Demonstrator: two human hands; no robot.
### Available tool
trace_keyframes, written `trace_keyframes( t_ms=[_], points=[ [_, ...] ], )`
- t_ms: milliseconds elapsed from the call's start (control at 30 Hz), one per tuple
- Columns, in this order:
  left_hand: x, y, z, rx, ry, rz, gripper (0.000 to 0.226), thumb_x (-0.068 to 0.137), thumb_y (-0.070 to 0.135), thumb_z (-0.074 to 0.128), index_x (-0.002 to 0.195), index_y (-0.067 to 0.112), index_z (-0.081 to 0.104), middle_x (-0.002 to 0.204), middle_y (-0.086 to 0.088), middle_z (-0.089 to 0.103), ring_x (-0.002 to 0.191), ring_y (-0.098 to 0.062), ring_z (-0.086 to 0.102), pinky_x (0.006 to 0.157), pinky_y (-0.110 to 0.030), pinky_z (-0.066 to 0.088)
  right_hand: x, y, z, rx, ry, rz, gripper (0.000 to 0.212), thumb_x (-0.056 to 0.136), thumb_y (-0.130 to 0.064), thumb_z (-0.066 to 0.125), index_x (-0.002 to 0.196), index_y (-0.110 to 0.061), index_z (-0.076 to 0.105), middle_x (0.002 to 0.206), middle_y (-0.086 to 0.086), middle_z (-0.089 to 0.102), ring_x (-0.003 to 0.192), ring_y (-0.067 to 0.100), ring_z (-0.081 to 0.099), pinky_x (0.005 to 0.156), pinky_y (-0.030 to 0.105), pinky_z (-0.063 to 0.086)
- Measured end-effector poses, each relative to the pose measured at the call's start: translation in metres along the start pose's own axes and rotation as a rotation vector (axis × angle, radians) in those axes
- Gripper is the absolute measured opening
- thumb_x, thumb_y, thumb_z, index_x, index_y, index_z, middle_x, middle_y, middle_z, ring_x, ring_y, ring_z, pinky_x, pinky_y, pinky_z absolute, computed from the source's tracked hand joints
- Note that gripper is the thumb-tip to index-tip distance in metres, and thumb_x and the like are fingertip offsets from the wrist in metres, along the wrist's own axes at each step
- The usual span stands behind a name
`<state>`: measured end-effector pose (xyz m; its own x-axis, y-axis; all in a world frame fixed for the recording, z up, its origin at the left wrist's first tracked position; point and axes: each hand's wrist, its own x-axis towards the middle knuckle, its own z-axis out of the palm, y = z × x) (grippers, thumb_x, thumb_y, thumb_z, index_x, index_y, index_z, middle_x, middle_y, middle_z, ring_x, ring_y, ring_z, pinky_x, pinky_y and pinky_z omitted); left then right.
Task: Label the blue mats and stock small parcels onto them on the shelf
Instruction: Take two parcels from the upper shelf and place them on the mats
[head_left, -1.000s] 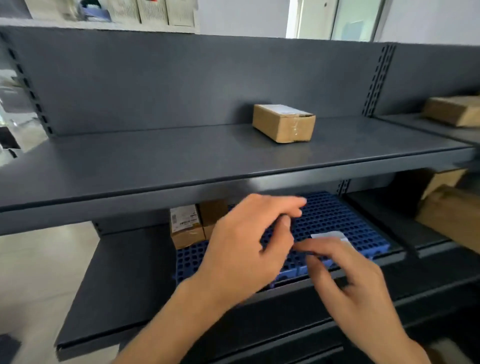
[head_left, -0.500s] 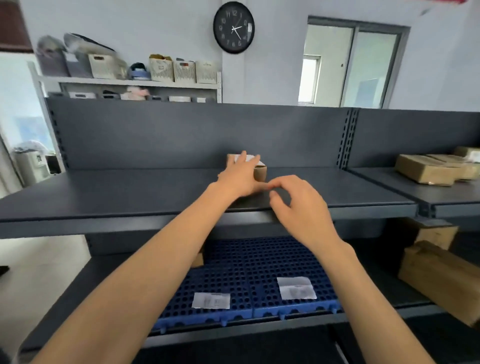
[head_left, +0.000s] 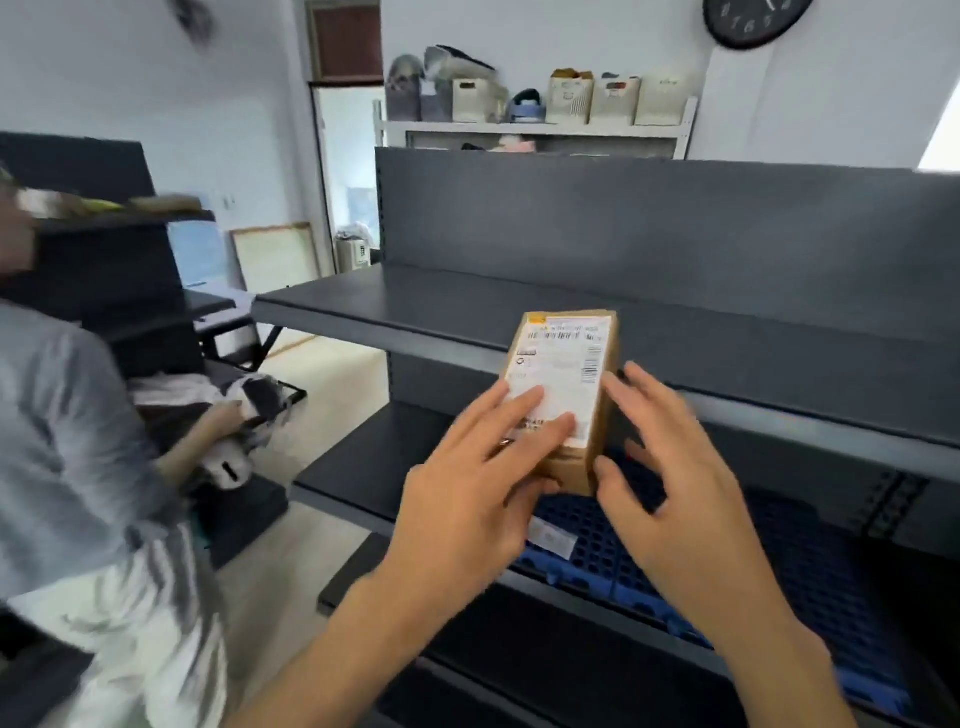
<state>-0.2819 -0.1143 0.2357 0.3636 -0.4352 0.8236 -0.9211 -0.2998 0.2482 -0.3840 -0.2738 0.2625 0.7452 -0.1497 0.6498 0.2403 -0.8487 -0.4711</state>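
A small cardboard parcel (head_left: 576, 358) with a white shipping label is held up in front of the dark grey shelf (head_left: 467, 312). My left hand (head_left: 467, 499) grips it from the left, fingers lying across the label. My right hand (head_left: 670, 483) touches its right side with the fingers spread. Below the hands, blue mats (head_left: 810, 566) lie on the lower shelf. A white label (head_left: 551, 538) is stuck near the front edge of one mat, partly hidden by my left hand.
Another person in a grey striped top (head_left: 88, 467) stands at the left, holding a dark and white item (head_left: 228, 441). The upper shelf board runs across the middle. A far white rack (head_left: 535, 130) carries boxes, and a clock (head_left: 753, 21) hangs on the wall.
My hands went from the mat labels to the parcel on the upper shelf, then lifted it off. The view has swung left, bringing the other person into sight.
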Motion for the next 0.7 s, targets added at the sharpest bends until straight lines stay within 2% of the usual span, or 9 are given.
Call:
trace_keyframes(
  t_ms=[100, 167, 267, 333, 400, 500, 533, 600, 700],
  points=[
    [-0.041, -0.009, -0.010, 0.082, -0.036, -0.037, 0.054, 0.080, 0.025, 0.070, 0.130, 0.034, 0.054, 0.140, 0.006, 0.052, 0.137, -0.018, 0.041, 0.091, -0.035, 0.054, -0.017, -0.005, 0.027, -0.028, -0.238, -0.046, 0.070, 0.090, -0.014, 0.059, 0.144, -0.048, 0.031, 0.156, -0.032, 0.005, 0.135, -0.011, 0.029, 0.088, 0.005, 0.041],
    [-0.063, -0.020, -0.006, 0.100, -0.103, -0.069, 0.057, 0.078, 0.024, 0.073, 0.131, 0.034, 0.053, 0.140, 0.007, 0.052, 0.136, -0.017, 0.041, 0.086, -0.035, 0.057, -0.028, -0.003, 0.043, -0.029, -0.394, 0.006, 0.079, 0.090, -0.016, 0.060, 0.145, -0.054, 0.017, 0.154, -0.036, -0.011, 0.137, -0.008, 0.028, 0.087, 0.010, 0.044],
    [-0.077, -0.037, 0.010, 0.098, -0.170, -0.099, 0.052, 0.082, 0.032, 0.059, 0.133, 0.034, 0.048, 0.140, 0.010, 0.052, 0.136, -0.015, 0.041, 0.084, -0.037, 0.058, -0.038, 0.007, 0.069, -0.050, -0.530, 0.129, 0.091, 0.091, -0.030, 0.062, 0.141, -0.058, -0.009, 0.147, -0.038, -0.031, 0.138, -0.011, 0.016, 0.102, 0.017, 0.040],
    [-0.077, -0.048, 0.027, 0.070, -0.200, -0.102, 0.049, 0.084, 0.033, 0.054, 0.132, 0.032, 0.049, 0.140, 0.010, 0.053, 0.138, -0.012, 0.038, 0.096, -0.034, 0.052, -0.039, 0.022, 0.087, -0.038, -0.463, 0.191, 0.087, 0.091, -0.034, 0.064, 0.143, -0.055, -0.004, 0.149, -0.037, -0.027, 0.137, -0.013, 0.013, 0.106, 0.014, 0.032],
    [-0.072, -0.061, 0.046, -0.045, -0.226, -0.128, 0.044, 0.086, 0.029, 0.057, 0.130, 0.028, 0.053, 0.142, 0.011, 0.050, 0.141, -0.006, 0.030, 0.106, -0.029, 0.043, -0.036, 0.042, 0.102, -0.017, -0.325, 0.213, 0.078, 0.090, -0.026, 0.066, 0.147, -0.047, 0.016, 0.155, -0.035, -0.010, 0.136, -0.017, 0.016, 0.106, 0.010, 0.029],
    [-0.060, -0.081, 0.074, -0.276, -0.261, -0.172, 0.045, 0.088, 0.016, 0.057, 0.133, 0.021, 0.054, 0.148, 0.008, 0.043, 0.143, -0.004, 0.025, 0.113, -0.021, 0.030, -0.027, 0.074, 0.112, -0.011, -0.197, 0.267, 0.069, 0.091, -0.009, 0.064, 0.145, -0.037, 0.032, 0.154, -0.031, 0.008, 0.127, -0.028, 0.018, 0.098, -0.002, 0.028],
    [-0.053, -0.089, 0.084, -0.323, -0.278, -0.171, 0.046, 0.089, 0.013, 0.057, 0.134, 0.020, 0.052, 0.150, 0.007, 0.039, 0.143, -0.005, 0.023, 0.113, -0.017, 0.026, -0.024, 0.087, 0.115, -0.035, -0.171, 0.294, 0.068, 0.091, -0.006, 0.063, 0.145, -0.035, 0.034, 0.153, -0.028, 0.010, 0.128, -0.026, 0.019, 0.100, 0.001, 0.029],
    [-0.040, -0.113, 0.105, -0.312, -0.292, -0.139, 0.049, 0.089, 0.012, 0.056, 0.136, 0.020, 0.049, 0.152, 0.002, 0.035, 0.145, -0.009, 0.019, 0.114, -0.015, 0.021, -0.018, 0.113, 0.118, -0.118, -0.089, 0.336, 0.064, 0.090, -0.004, 0.063, 0.146, -0.024, 0.038, 0.153, -0.018, 0.016, 0.134, -0.009, 0.024, 0.108, 0.014, 0.029],
    [-0.020, -0.164, 0.138, -0.201, -0.346, -0.177, 0.051, 0.088, 0.013, 0.057, 0.138, 0.021, 0.048, 0.154, -0.006, 0.033, 0.147, -0.021, 0.016, 0.118, -0.038, 0.025, -0.011, 0.154, 0.119, -0.231, -0.012, 0.435, 0.057, 0.091, -0.003, 0.061, 0.144, -0.014, 0.043, 0.155, -0.002, 0.026, 0.136, 0.017, 0.038, 0.105, 0.022, 0.033]
  ],
)
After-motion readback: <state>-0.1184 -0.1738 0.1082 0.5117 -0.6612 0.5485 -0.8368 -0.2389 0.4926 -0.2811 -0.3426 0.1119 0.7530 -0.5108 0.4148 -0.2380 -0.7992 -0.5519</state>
